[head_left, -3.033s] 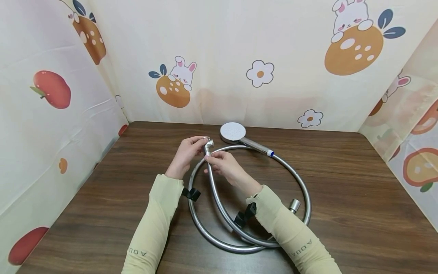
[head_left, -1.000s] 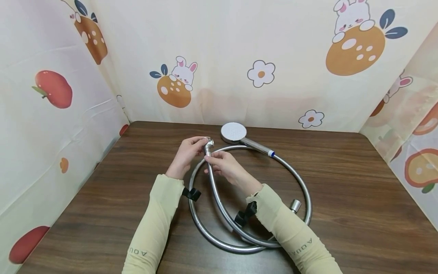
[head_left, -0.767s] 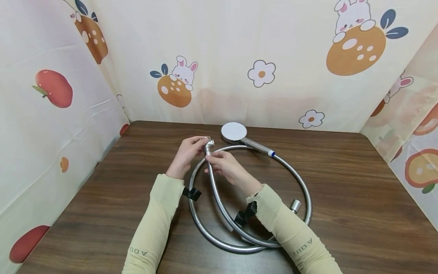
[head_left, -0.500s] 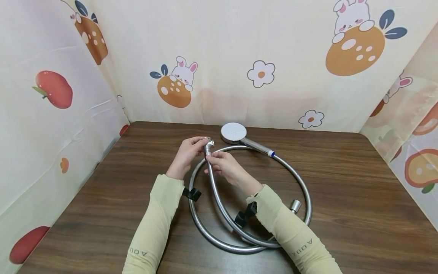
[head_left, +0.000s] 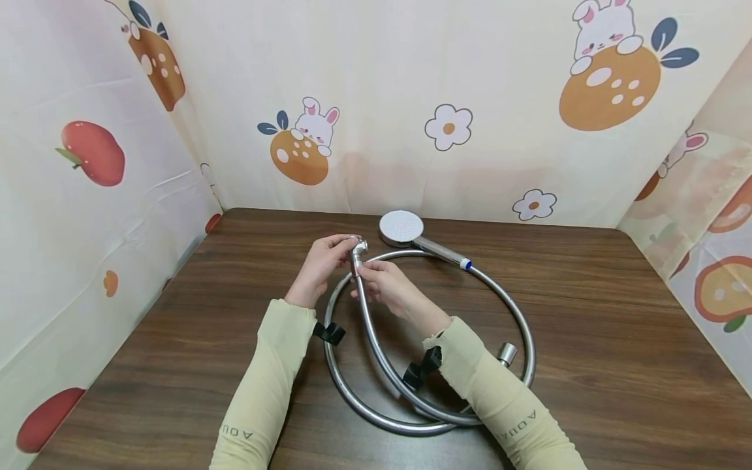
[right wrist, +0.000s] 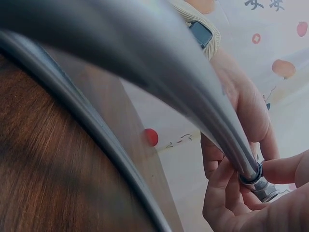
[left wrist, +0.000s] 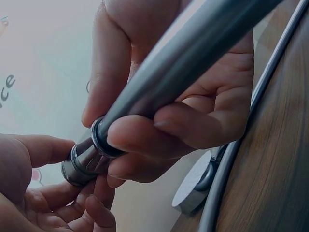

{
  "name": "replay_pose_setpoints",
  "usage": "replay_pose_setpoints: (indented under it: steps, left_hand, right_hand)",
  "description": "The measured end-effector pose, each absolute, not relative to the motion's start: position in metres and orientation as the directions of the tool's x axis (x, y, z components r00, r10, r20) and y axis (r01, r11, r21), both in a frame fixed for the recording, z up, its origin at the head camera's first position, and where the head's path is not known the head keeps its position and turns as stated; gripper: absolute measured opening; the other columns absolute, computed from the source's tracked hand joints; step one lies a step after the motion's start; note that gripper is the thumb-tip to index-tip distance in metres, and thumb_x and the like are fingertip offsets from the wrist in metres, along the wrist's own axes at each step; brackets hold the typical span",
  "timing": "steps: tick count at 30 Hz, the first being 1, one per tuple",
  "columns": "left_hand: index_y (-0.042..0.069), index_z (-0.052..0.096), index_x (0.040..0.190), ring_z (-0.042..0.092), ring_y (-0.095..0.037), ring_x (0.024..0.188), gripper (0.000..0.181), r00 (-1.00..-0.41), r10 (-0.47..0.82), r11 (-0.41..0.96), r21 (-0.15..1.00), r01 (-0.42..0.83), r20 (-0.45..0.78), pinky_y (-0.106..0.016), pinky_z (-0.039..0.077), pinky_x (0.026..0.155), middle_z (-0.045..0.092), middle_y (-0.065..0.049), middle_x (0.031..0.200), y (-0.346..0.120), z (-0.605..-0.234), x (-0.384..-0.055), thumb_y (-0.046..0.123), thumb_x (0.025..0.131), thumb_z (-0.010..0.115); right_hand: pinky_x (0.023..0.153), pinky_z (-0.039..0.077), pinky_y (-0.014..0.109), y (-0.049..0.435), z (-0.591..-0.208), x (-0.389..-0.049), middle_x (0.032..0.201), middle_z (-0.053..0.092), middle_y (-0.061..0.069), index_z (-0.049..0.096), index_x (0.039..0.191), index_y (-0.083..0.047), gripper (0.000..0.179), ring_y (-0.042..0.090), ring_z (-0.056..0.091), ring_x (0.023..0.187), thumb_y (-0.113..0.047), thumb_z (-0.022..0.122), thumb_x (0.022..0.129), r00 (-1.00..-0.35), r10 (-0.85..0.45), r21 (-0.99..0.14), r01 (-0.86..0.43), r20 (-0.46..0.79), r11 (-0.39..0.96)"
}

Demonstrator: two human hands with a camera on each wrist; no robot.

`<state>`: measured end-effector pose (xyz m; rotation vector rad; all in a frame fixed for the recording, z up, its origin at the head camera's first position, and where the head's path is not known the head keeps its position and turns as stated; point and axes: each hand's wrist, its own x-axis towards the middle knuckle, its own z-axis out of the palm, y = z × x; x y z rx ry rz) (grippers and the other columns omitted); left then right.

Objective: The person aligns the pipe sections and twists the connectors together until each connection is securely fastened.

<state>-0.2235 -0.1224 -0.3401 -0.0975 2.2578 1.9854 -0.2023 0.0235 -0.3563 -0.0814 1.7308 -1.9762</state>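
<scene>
A silver shower hose (head_left: pixel 376 346) rises from the table in a curve to a chrome fitting (head_left: pixel 360 246) at its end. My left hand (head_left: pixel 320 264) pinches that fitting between thumb and fingers. Just below it, my right hand (head_left: pixel 390 284) grips the hose end at its collar. In the left wrist view the collar (left wrist: pixel 104 140) sits against the fitting (left wrist: pixel 79 166), with the right fingers curled round the hose. The right wrist view shows both hands meeting at the same joint, the hose (right wrist: pixel 193 92) crossing in front. How far the two parts are joined is hidden.
A hand shower (head_left: pixel 401 227) with a white round face lies at the back, its handle (head_left: pixel 440 250) in line with another coiled silver hose (head_left: pixel 529 339). A loose metal hose end (head_left: pixel 506 352) lies by the right sleeve. Printed curtains surround the wooden table (head_left: pixel 194 339).
The right thumb and fingertips have shifted slightly up and to the right on the hose collar. The left hand, the fitting and the hoses have stayed in place.
</scene>
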Motion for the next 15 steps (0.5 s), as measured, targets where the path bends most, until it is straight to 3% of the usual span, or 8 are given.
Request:
replay_pose_setpoints:
  steps: [4,8,15]
  left_hand:
    - [0.002,0.06,0.115,0.052,-0.015,0.078,0.034,-0.99,0.035,0.138,0.981,-0.134,-0.14,-0.037,0.041,0.085,0.059,-0.002,0.089,-0.1231,-0.3392,-0.2232,0.026,0.091,0.055]
    - [0.001,0.059,0.116,0.051,-0.016,0.078,0.034,-0.988,0.039,0.132,0.981,-0.143,-0.149,-0.041,0.04,0.088,0.058,-0.002,0.088,-0.124,-0.341,-0.2261,0.023,0.091,0.054]
    - [0.004,0.061,0.115,0.052,-0.017,0.08,0.035,-0.99,0.042,0.13,0.983,-0.128,-0.134,-0.038,0.041,0.086,0.059,-0.003,0.092,-0.1236,-0.3425,-0.2253,0.028,0.09,0.056]
  right_hand:
    - [0.064,0.047,0.026,0.0238,-0.3561,-0.2025,0.089,0.061,0.007,0.049,0.113,0.004,0.027,0.01,0.063,0.064,-0.015,0.046,0.095,-0.868,-0.41,-0.943,0.328,-0.281,-0.048]
    - [0.065,0.048,0.027,0.025,-0.3547,-0.2016,0.1,0.061,0.014,0.049,0.115,0.005,0.03,0.011,0.063,0.066,-0.016,0.046,0.094,-0.867,-0.413,-0.944,0.326,-0.277,-0.051]
    - [0.071,0.05,0.031,0.0255,-0.3546,-0.2013,0.091,0.06,0.005,0.05,0.116,0.004,0.033,0.012,0.063,0.067,-0.018,0.053,0.092,-0.875,-0.398,-0.949,0.313,-0.277,-0.027]
